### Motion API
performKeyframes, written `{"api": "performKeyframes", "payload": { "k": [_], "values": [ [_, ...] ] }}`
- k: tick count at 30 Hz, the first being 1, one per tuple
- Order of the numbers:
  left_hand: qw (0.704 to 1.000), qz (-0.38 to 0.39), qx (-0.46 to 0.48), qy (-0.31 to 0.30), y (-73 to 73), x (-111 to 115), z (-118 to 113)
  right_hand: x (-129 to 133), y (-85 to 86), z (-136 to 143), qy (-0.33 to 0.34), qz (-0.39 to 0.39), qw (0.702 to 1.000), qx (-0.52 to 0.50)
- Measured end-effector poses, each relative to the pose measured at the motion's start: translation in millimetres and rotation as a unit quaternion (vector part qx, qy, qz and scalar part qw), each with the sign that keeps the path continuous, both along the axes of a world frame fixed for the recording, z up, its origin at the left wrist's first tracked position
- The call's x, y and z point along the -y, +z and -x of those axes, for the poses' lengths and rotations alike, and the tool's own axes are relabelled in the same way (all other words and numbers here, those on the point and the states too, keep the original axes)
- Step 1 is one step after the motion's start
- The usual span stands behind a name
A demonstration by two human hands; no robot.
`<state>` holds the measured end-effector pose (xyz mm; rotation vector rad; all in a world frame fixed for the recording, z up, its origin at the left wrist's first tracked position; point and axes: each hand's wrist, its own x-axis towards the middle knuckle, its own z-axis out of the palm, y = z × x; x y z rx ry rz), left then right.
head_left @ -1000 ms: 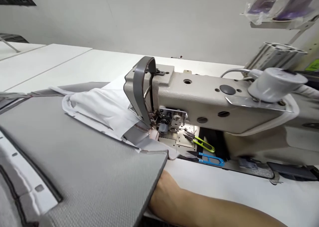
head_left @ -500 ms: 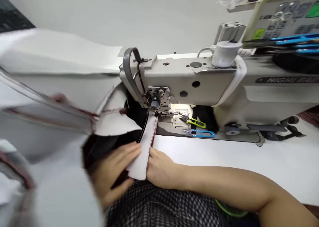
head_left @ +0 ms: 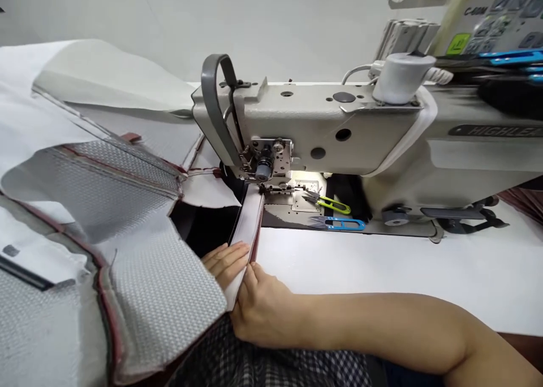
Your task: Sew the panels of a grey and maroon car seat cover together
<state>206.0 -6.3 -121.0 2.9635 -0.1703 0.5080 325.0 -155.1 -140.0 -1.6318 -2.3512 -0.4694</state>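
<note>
A layered strip of white-backed fabric (head_left: 248, 220) with a dark red edge runs from under the presser foot of the sewing machine (head_left: 314, 132) toward my body. The fingers of my left hand (head_left: 229, 263) lie flat across the strip, close together, while the grey mesh fabric panel (head_left: 169, 288) covers that wrist. My right hand (head_left: 263, 305) is closed in a pinch on the strip's right edge, thumb uppermost. The mesh panel belongs to a large sewn piece with dark red seams, spread out on the left. Around the needle the stitching is too small to make out.
Yellow-green thread snips (head_left: 335, 205) and blue thread snips (head_left: 344, 224) lie on the machine bed, right of the needle. A control panel (head_left: 496, 22) stands at the upper right. White tabletop (head_left: 382, 268) extends to the right.
My left hand has moved right onto the strip and the mesh panel now covers its wrist. My right hand has shifted slightly down and left, still on the strip's edge.
</note>
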Motion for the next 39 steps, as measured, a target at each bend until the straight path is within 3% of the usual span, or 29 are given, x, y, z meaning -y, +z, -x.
{"api": "performKeyframes", "payload": {
  "k": [7,12,17,25,33,39],
  "values": [
    [1.0,0.015,-0.019,0.008,11.2,1.6,-17.5,-8.3,-4.0,-5.1,-0.004,0.016,1.0,-0.011],
    [1.0,-0.012,-0.011,-0.016,5.2,-18.1,-28.0,-22.8,-12.0,-12.3,-0.047,0.013,0.998,-0.028],
    [0.999,-0.011,-0.007,-0.04,-0.7,-36.0,-44.8,-27.6,-13.2,-23.2,-0.036,0.008,0.999,-0.025],
    [1.0,-0.006,0.008,-0.025,-5.3,-48.6,-70.5,-42.9,-24.7,-41.5,-0.078,0.035,0.996,-0.027],
    [1.0,0.011,0.002,-0.026,-3.5,-59.1,-87.2,-42.3,-12.2,-67.9,-0.067,-0.044,0.996,-0.043],
    [0.998,-0.019,-0.017,-0.056,-4.1,-67.8,-85.5,-33.0,-12.0,-64.7,-0.011,-0.036,0.994,-0.104]
  ]
}}
